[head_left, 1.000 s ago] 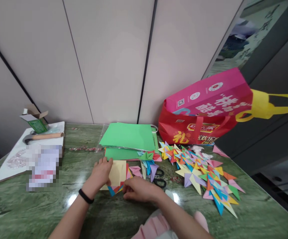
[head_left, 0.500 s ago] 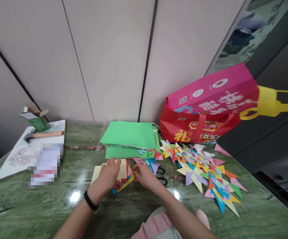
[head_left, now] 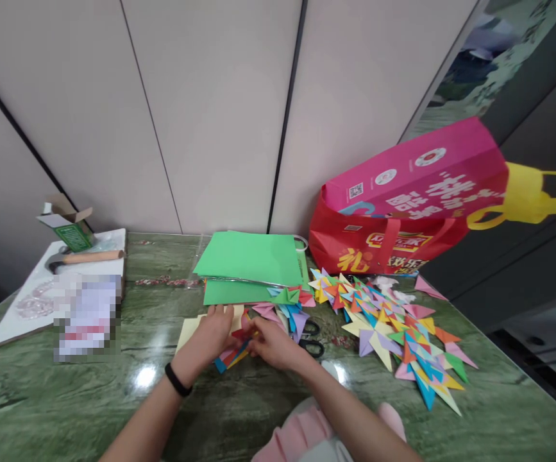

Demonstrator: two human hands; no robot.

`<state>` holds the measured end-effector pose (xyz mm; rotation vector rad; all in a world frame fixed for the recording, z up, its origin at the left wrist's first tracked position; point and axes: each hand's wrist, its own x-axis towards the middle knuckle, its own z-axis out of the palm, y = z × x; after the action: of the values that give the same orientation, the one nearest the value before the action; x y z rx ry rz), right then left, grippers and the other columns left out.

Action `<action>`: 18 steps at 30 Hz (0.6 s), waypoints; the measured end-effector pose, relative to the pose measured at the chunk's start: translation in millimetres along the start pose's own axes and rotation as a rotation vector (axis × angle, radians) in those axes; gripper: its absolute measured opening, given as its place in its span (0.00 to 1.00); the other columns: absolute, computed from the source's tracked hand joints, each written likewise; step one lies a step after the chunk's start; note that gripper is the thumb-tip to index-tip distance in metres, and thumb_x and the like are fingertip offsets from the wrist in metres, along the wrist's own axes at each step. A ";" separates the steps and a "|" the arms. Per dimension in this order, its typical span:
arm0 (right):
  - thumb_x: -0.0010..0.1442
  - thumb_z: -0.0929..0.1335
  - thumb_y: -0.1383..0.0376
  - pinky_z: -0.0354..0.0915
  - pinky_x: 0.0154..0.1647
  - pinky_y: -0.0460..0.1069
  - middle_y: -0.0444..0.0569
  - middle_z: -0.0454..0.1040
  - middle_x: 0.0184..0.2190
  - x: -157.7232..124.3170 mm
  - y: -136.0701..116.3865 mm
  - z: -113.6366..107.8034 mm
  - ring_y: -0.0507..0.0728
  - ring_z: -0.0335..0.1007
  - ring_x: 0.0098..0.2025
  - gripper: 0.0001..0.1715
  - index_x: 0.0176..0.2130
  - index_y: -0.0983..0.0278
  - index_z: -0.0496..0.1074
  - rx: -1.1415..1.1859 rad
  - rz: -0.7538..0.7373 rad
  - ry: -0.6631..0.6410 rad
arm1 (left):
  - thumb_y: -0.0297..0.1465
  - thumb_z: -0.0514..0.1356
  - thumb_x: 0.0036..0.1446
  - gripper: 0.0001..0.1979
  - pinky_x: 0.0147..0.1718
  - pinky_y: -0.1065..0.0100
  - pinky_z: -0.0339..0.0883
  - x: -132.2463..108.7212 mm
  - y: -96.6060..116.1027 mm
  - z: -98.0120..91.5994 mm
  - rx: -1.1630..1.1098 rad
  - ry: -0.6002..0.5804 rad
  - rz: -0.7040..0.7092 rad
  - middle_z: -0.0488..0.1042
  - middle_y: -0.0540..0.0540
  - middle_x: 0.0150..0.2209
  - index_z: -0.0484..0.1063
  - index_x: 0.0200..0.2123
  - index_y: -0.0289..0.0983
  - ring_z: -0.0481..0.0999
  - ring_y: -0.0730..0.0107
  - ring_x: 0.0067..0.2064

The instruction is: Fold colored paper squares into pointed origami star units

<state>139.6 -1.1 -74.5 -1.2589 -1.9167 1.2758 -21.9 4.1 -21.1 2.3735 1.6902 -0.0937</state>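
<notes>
My left hand (head_left: pixel 209 335) lies palm down on a pale yellow paper square (head_left: pixel 187 330) and its fingers meet a multicoloured folded paper star (head_left: pixel 229 357). My right hand (head_left: pixel 272 343) comes in from the right and pinches the same star at its red and yellow points. Both hands touch over the star on the green marble table (head_left: pixel 66 398). A black band circles my left wrist.
Green paper sheets (head_left: pixel 251 260) lie stacked behind the hands. Black scissors (head_left: pixel 312 346) and small folded pieces sit just right. A heap of finished paper stars (head_left: pixel 393 333) spreads at right before a red and pink bag (head_left: pixel 403 205). A board with a hammer (head_left: pixel 85 258) is at left.
My right hand has moved up and left to meet the left hand over the star. The yellow square has slid left under my left hand.
</notes>
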 end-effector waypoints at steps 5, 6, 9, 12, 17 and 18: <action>0.44 0.60 0.80 0.65 0.46 0.52 0.49 0.75 0.38 4.7 -0.3 -11.0 0.56 0.72 0.42 0.22 0.37 0.64 0.70 0.025 -0.020 0.226 | 0.26 0.52 0.55 0.22 0.42 0.62 0.62 2.8 -10.6 7.2 -0.055 0.078 0.043 0.70 0.36 0.42 0.55 0.54 0.31 0.71 0.55 0.45; 0.43 0.60 0.80 0.65 0.46 0.52 0.50 0.76 0.38 5.5 -1.2 -12.6 0.56 0.72 0.42 0.22 0.36 0.64 0.70 0.066 0.000 0.243 | 0.24 0.49 0.57 0.23 0.41 0.63 0.62 3.0 -11.4 7.2 -0.051 0.090 0.044 0.71 0.36 0.41 0.52 0.57 0.31 0.72 0.57 0.43; 0.41 0.59 0.79 0.67 0.43 0.52 0.50 0.75 0.37 6.6 -4.8 -13.8 0.57 0.72 0.41 0.23 0.35 0.65 0.70 0.232 0.056 0.242 | 0.19 0.41 0.58 0.27 0.35 0.66 0.64 2.8 -9.8 3.3 -0.041 0.089 0.038 0.69 0.40 0.39 0.49 0.60 0.37 0.74 0.63 0.36; 0.40 0.60 0.77 0.68 0.39 0.52 0.48 0.75 0.35 6.1 -7.8 -12.2 0.57 0.72 0.40 0.21 0.34 0.64 0.70 0.388 0.083 0.250 | 0.20 0.39 0.58 0.26 0.35 0.67 0.64 1.1 -4.2 -4.2 -0.048 0.056 0.033 0.67 0.41 0.39 0.57 0.57 0.41 0.74 0.66 0.34; 0.40 0.63 0.74 0.68 0.38 0.51 0.47 0.74 0.33 5.0 -11.3 -11.9 0.57 0.71 0.39 0.17 0.33 0.64 0.70 0.510 0.086 0.274 | 0.27 0.51 0.56 0.17 0.44 0.60 0.61 -1.6 7.1 -9.1 0.005 -0.024 0.052 0.68 0.36 0.42 0.66 0.50 0.33 0.71 0.55 0.44; 0.40 0.63 0.74 0.68 0.39 0.51 0.46 0.74 0.33 4.9 -11.8 -12.2 0.57 0.71 0.39 0.16 0.33 0.64 0.70 0.516 0.082 0.275 | 0.30 0.57 0.53 0.20 0.45 0.59 0.60 -1.7 9.7 -8.4 0.024 -0.031 0.040 0.68 0.34 0.44 0.65 0.50 0.32 0.69 0.52 0.46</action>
<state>142.3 7.0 -59.0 -1.1703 -1.2490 1.4329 -14.1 1.3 -11.3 2.4093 1.6356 -0.1443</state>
